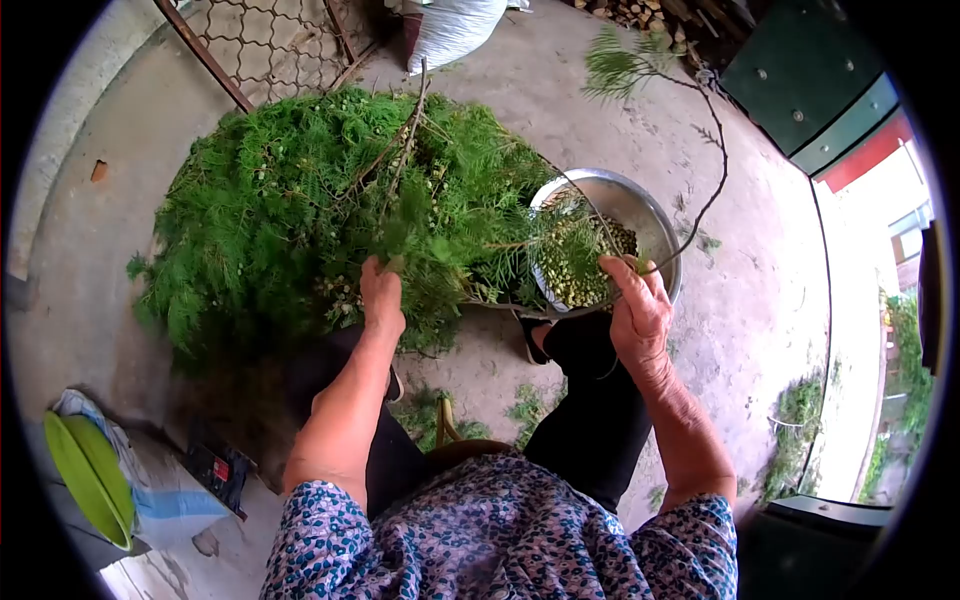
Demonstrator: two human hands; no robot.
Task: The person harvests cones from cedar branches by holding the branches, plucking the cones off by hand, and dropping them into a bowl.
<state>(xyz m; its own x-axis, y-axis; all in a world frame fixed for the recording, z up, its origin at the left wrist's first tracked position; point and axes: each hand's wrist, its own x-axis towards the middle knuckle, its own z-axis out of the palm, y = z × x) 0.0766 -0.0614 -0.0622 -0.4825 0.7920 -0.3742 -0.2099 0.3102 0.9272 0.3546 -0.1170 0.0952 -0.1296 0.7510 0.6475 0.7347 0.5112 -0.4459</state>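
Observation:
A thin bare-stemmed evergreen branch [722, 150] is pinched in my right hand [642, 312], over the near right rim of a metal bowl [657, 225]. The stem curves up and ends in a green tuft. Small pale-green cones or seeds [570, 265] lie in the bowl, partly covered by sprigs and twigs. My left hand [382, 297] is closed at the near edge of a large heap of green evergreen cuttings [270, 190]. A leafy sprig [408, 228], blurred, rises from its fingers; the fingertips are partly hidden by leaves.
A white woven sack [455, 32] and a rusty metal frame [205, 55] stand beyond the heap. At lower left are a lime-green basin-like object [88, 480] and a bag [170, 500]. Firewood [640, 14] lies at the back. Stray sprigs litter the concrete floor [745, 300].

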